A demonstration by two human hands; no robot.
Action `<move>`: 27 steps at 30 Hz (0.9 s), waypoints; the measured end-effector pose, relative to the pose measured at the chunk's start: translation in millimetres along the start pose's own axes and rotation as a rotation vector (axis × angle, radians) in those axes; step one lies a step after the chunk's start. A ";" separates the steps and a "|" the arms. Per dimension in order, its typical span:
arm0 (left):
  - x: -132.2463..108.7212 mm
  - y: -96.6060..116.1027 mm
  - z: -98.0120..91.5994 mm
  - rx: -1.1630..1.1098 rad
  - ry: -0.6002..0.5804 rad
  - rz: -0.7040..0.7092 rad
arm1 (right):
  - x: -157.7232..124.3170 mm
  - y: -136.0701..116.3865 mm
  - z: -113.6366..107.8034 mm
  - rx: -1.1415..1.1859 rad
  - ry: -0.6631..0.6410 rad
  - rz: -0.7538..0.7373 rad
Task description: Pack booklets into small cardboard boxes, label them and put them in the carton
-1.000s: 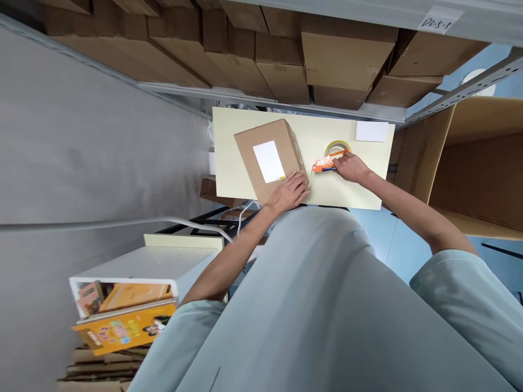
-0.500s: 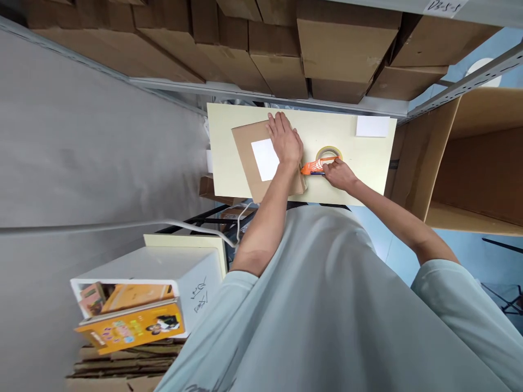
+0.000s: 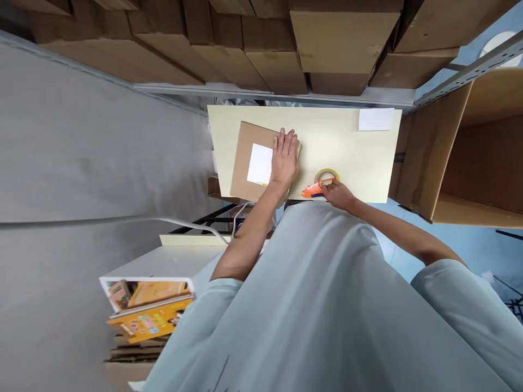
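Note:
A brown cardboard box (image 3: 244, 158) with a white label (image 3: 260, 163) on its top lies on the cream tabletop (image 3: 347, 147). Flat on the box's right part rests my left hand (image 3: 285, 161), fingers stretched out. To the right of the box, my right hand (image 3: 337, 194) is closed around an orange tape dispenser (image 3: 312, 189) carrying a roll of yellowish tape (image 3: 327, 174). The dispenser's front points left toward the box, a short gap away from it. My right fingers hide part of its handle.
A white stack of paper (image 3: 376, 119) lies at the table's back right. Cardboard boxes (image 3: 335, 41) fill the shelf above the far edge. A large open carton (image 3: 433, 158) stands right. At lower left is a white box (image 3: 143, 267) holding orange packages.
The box has turned slightly on the table, with my left hand still flat on it. My right hand has brought the tape dispenser nearer to my body.

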State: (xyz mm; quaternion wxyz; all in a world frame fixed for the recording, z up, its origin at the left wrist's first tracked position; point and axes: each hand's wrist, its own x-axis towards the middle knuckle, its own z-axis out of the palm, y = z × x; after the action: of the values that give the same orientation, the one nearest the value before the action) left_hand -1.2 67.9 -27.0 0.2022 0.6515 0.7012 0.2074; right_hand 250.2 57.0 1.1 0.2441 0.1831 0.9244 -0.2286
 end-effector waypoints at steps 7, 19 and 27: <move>2.6 -1.9 5.5 -0.026 0.024 0.010 | -54.8 52.3 -6.1 -0.098 -0.084 0.033; 2.7 -0.1 -9.3 -0.061 0.023 0.040 | 12.7 6.5 -69.2 0.038 0.058 0.316; 3.6 4.7 -1.4 -0.052 0.104 0.064 | 37.6 -43.2 -79.5 0.211 0.120 0.485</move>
State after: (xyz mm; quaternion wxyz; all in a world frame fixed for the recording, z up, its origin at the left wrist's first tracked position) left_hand 1.7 71.7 -23.3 0.1755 0.6563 0.6841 0.2655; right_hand 170.9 70.4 57.1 0.2160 0.4367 0.8375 -0.2473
